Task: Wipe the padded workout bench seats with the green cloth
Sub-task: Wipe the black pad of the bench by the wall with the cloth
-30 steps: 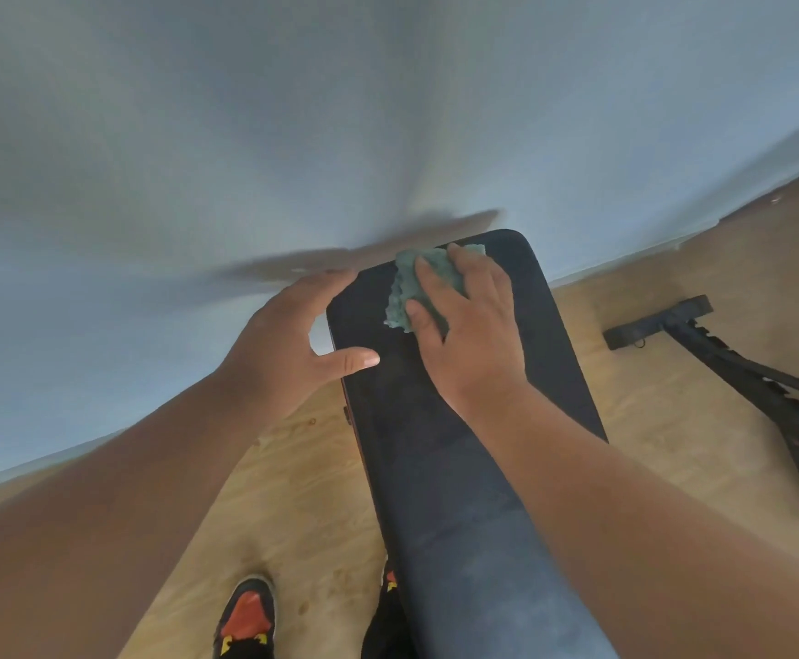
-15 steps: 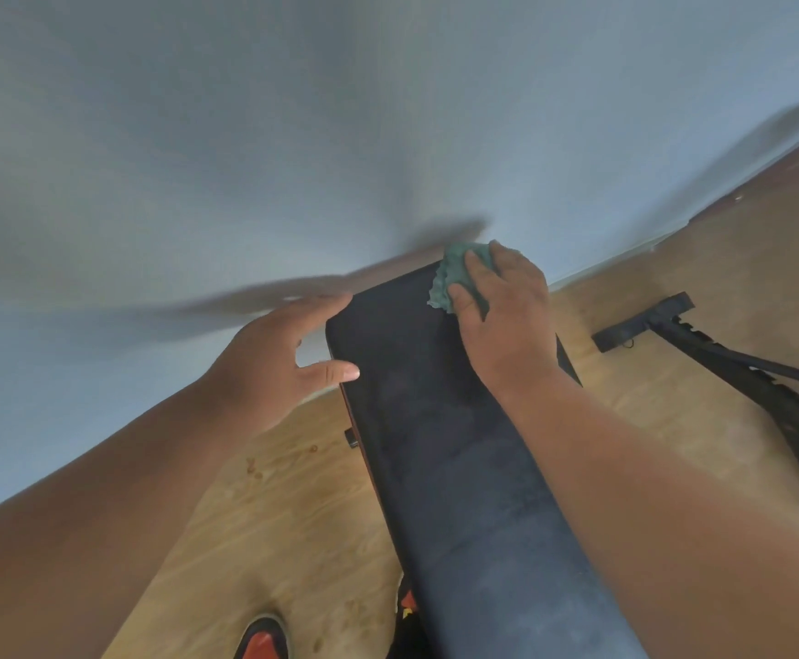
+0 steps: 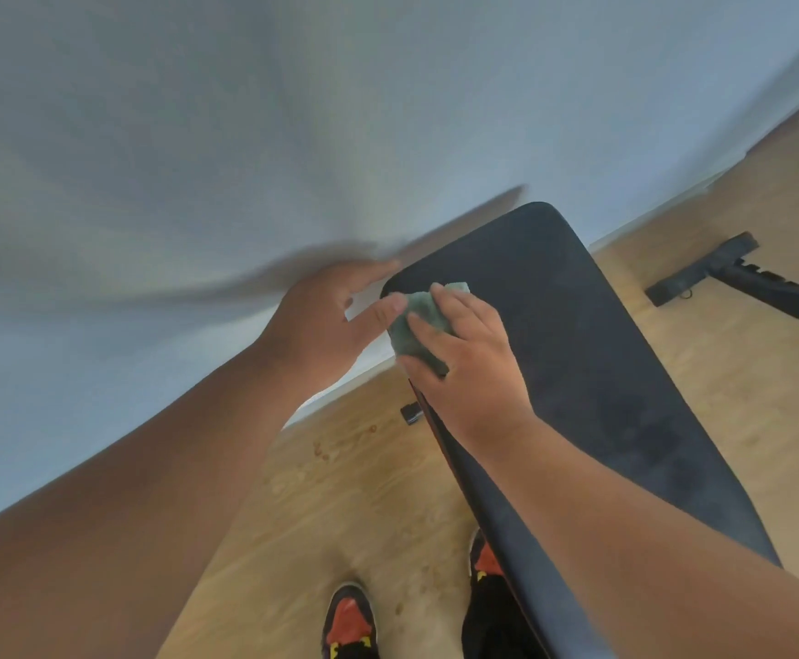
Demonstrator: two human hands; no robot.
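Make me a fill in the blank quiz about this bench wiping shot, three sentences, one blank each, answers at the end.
1. The green cloth is pressed on the bench pad by the ____ hand.
2. The cloth sits at the pad's ____ edge, beside the left hand.
3. The floor under the bench is made of ____.

Missing words: right; left; wood
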